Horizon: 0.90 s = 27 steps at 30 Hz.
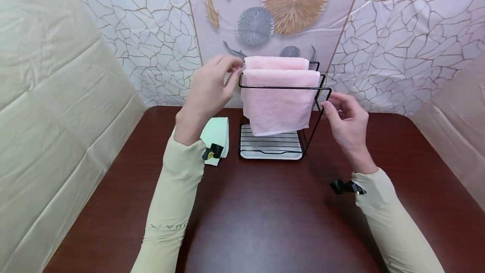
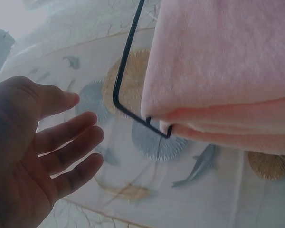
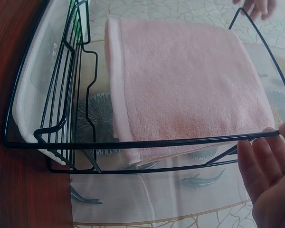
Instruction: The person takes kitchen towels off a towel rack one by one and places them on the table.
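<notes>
Two folds of pink towel hang over the rails of a black wire rack standing on the table. My right hand holds the rack's right side wire. The right wrist view shows the fingers beneath that wire, with the thumb at the frame's edge. My left hand is raised beside the rack's upper left corner. In the left wrist view its fingers are loosely bent, apart from the wire and towel, holding nothing.
A white tray sits under the rack's bottom grid. To the rack's left, a folded pale green cloth lies on the dark red table, partly hidden by the left wrist. A patterned sheet hangs behind the table.
</notes>
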Available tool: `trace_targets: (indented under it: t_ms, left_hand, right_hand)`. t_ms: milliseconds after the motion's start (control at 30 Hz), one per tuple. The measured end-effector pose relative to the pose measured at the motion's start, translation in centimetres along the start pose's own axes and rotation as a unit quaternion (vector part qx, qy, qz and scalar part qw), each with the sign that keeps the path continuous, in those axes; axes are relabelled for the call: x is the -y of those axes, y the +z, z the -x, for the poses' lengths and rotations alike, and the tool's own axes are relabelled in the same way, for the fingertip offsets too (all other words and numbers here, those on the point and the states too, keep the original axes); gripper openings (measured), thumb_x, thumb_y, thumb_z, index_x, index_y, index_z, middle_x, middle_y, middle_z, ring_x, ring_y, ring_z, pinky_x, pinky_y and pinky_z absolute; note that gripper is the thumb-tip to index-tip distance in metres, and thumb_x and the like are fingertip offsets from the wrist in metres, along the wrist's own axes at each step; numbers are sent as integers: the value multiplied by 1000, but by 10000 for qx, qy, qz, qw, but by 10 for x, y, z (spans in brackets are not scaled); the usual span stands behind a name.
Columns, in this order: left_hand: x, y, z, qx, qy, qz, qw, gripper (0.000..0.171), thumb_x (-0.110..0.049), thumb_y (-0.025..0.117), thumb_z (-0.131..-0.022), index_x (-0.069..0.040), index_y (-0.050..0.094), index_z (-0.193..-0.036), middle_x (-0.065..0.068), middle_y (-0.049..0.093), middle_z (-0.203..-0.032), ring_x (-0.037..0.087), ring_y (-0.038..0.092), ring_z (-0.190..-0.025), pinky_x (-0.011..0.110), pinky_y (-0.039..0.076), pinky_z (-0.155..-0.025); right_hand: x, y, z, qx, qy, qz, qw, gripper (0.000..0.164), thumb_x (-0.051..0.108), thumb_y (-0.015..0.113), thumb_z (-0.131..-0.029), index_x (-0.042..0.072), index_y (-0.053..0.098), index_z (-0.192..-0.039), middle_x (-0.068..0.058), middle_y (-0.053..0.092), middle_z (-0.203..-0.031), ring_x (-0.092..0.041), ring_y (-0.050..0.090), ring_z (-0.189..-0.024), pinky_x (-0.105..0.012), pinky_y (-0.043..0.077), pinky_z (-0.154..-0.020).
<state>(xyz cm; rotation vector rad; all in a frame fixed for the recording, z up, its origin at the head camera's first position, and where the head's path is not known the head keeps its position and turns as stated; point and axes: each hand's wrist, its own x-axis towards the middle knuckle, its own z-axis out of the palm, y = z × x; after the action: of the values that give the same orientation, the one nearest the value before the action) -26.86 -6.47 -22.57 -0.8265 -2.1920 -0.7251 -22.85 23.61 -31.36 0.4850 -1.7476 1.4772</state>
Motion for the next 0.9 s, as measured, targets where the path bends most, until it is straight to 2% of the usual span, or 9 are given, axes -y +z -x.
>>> trace_targets:
  t_ms: [100,200,433,567,700,900]
  left_hand:
    - [-8,3,-10,74,196,-14,9998,18,-14,55,-99,-6,68,-110,8,66,-105,21,61,-98,30,48,-87]
    - [-13,5,-17,204,252,-57,9995,19,-14,55,-100,-6,67,-111,9,66,-106,24,57,-95,32,46,-85]
    - [-16,11,-26,492,-30,-257,9985,20,-17,55,-100,-9,67,-114,8,66,-112,26,58,-101,36,47,-89]
    - [-18,16,-34,883,-304,-261,9953,21,-20,56,-99,-11,67,-115,8,65,-115,27,57,-108,37,45,-93]
    - [-20,24,-40,1274,-502,-189,9904,21,-21,57,-99,-11,66,-115,8,64,-117,29,56,-115,38,43,-98]
    - [-22,33,-46,1632,-612,-251,9844,22,-23,55,-100,-13,66,-116,6,65,-114,24,56,-109,36,42,-98]
  right_hand:
    - [0,-2,0,-29,3,-1,10000,22,-12,62,-87,-20,60,-107,6,71,-86,-4,63,-67,-14,52,-64]
    - [1,-2,1,-37,21,0,10000,22,-11,62,-88,-20,60,-108,6,71,-86,-4,63,-67,-14,52,-64]
    - [3,-1,0,43,-31,113,9999,21,-11,62,-88,-19,60,-107,8,70,-87,-5,63,-68,-14,52,-64]
    - [2,-2,-1,11,-16,201,9998,21,-11,62,-88,-18,61,-108,9,70,-87,-3,63,-68,-14,52,-64]
    - [-6,-5,-1,-22,0,266,9996,22,-11,62,-88,-17,61,-109,10,70,-88,-2,63,-69,-13,52,-64]
    - [-23,-7,0,-37,30,113,9999,23,-11,63,-88,-17,61,-109,7,71,-88,-4,64,-68,-15,53,-63]
